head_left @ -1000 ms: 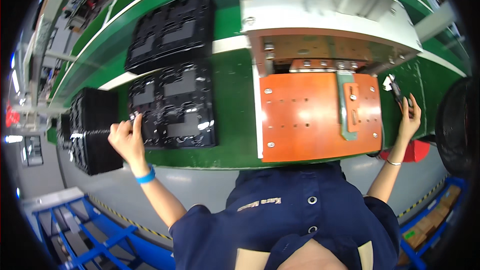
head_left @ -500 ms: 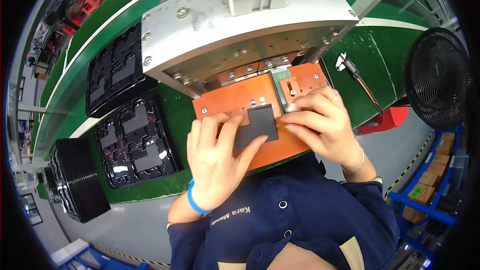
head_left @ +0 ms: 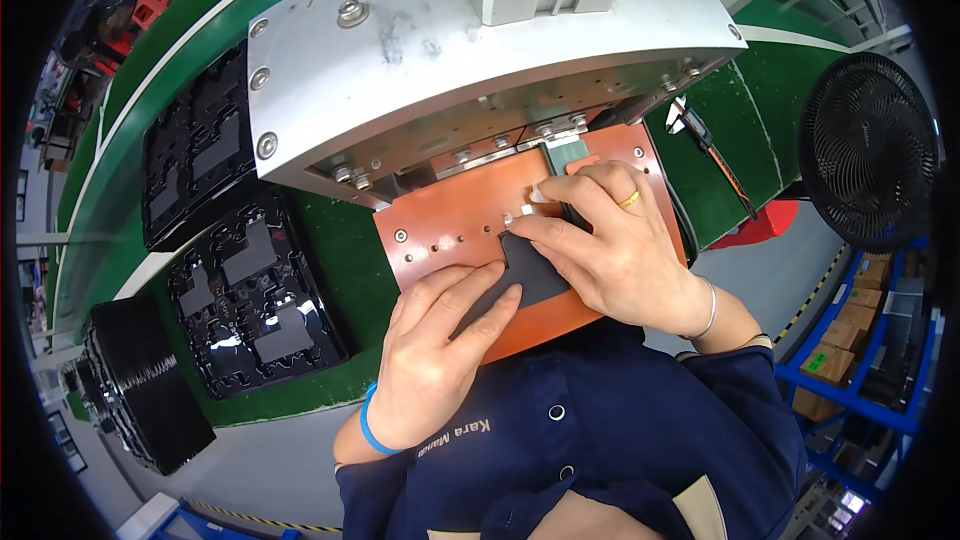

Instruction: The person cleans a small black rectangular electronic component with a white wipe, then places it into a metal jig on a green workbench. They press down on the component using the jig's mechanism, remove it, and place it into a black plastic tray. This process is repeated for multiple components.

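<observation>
At the table's left edge sit glossy black moulded plastic trays (head_left: pixel 255 305). On the orange fixture plate (head_left: pixel 445 230) under the grey metal press (head_left: pixel 470 50), the left hand (head_left: pixel 440 355) lies flat, fingers spread, pressing a dark grey flat part (head_left: pixel 525 275); the right hand (head_left: pixel 610 240) pinches its upper edge.
</observation>
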Available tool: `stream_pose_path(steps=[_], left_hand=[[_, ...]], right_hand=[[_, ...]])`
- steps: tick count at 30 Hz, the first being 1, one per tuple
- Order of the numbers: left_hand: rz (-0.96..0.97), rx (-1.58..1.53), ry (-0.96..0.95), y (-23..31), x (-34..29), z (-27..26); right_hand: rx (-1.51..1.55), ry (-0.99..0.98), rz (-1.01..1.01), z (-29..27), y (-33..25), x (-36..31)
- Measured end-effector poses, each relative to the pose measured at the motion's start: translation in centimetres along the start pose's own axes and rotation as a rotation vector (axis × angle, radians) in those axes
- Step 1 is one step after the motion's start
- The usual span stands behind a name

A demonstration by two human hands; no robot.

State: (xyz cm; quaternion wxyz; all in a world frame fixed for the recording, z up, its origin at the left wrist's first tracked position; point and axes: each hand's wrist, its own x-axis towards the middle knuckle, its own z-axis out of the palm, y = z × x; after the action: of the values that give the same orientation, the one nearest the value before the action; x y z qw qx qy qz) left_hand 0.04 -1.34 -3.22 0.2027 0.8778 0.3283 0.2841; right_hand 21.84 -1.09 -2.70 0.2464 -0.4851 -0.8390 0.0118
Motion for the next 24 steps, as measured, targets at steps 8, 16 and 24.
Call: stream_pose_path(steps=[8, 16, 24], left_hand=[[0.0, -0.039, -0.003, -0.2, 0.0, -0.2], [-0.003, -0.047, -0.015, -0.2, 0.1, -0.2], [-0.002, -0.036, -0.02, -0.1, 0.2, -0.2]], right_hand=[[0.151, 0.009, 0.004, -0.1, 0.4, -0.1], [0.077, -0.04, 0.036, -0.2, -0.3, 0.3], [0.087, -0.041, -0.028, 0.1, 0.4, -0.2]])
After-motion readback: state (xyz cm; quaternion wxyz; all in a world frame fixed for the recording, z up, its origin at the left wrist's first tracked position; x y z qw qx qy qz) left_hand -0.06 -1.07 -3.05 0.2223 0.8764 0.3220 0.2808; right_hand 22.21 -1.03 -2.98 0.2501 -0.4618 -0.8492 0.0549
